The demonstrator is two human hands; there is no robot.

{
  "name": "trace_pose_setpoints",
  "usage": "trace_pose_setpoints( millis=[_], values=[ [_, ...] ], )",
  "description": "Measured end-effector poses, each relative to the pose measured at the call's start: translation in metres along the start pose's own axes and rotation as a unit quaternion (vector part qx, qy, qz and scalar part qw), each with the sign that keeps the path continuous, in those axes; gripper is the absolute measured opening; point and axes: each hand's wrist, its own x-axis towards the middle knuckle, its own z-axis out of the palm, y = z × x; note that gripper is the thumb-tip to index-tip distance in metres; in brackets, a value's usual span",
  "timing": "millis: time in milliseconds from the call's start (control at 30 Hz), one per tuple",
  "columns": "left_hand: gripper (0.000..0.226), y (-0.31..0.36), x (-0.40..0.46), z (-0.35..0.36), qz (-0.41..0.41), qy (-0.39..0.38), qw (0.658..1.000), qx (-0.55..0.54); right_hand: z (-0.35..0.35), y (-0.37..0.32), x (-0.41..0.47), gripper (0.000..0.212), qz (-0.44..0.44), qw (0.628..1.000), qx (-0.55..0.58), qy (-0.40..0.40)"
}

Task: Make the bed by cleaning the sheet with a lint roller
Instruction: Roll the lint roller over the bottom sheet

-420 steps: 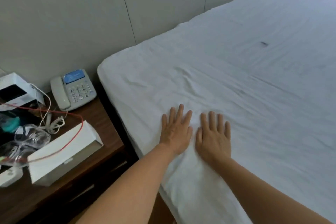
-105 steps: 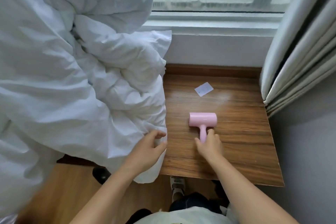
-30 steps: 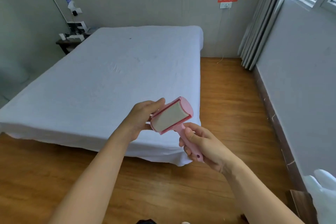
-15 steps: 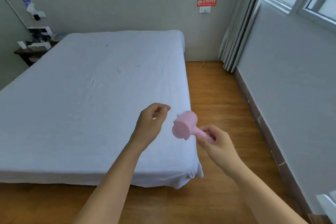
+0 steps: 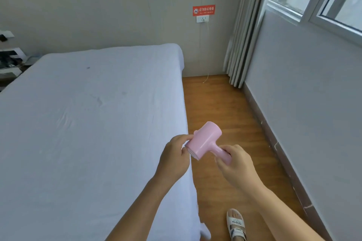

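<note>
A pink lint roller (image 5: 205, 140) is held in the air over the right edge of the bed. My right hand (image 5: 235, 160) grips its handle. My left hand (image 5: 175, 157) pinches the near end of its pink drum cover with thumb and fingertips. The white sheet (image 5: 88, 123) covers the whole mattress, with light creases in the middle and a small dark speck (image 5: 88, 67) toward the far side.
A wooden floor strip (image 5: 221, 107) runs between the bed and the grey wall on the right. Curtains (image 5: 241, 31) hang in the far corner under a window. A cluttered nightstand (image 5: 9, 60) stands at far left. My sandalled foot (image 5: 236, 225) is by the bed.
I have stepped closer to the bed's right side. My left hand has moved from apart onto the roller's drum end, and the roller now lies sideways with its cover toward me.
</note>
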Motion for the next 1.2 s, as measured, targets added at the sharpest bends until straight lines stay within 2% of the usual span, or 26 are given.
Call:
trace_pose_setpoints(
  millis=[267,400,600,800,1033,1200],
  values=[
    [0.049,0.083,0.17,0.046,-0.04,0.045,0.997,-0.055,-0.087,0.048,0.196,0.009,-0.05,0.998,-0.033,-0.013],
    [0.045,0.095,0.243,0.052,-0.052,0.046,0.995,-0.07,-0.101,0.064,0.277,0.008,-0.073,0.997,-0.029,-0.025],
    [0.047,0.067,0.353,0.049,-0.086,0.051,0.991,-0.092,-0.073,0.076,0.396,0.007,-0.079,0.994,-0.025,-0.065],
    [0.052,0.028,0.504,0.034,-0.09,0.041,0.99,-0.097,-0.038,0.074,0.55,0.021,-0.075,0.993,-0.032,-0.084],
    [0.05,0.011,0.691,-0.017,-0.104,0.018,0.992,-0.076,-0.018,0.047,0.74,0.016,-0.082,0.991,-0.039,-0.098],
    [0.046,-0.005,0.803,-0.032,-0.148,0.058,0.985,-0.068,0.003,0.052,0.861,0.017,-0.081,0.991,-0.016,-0.11]
  ],
)
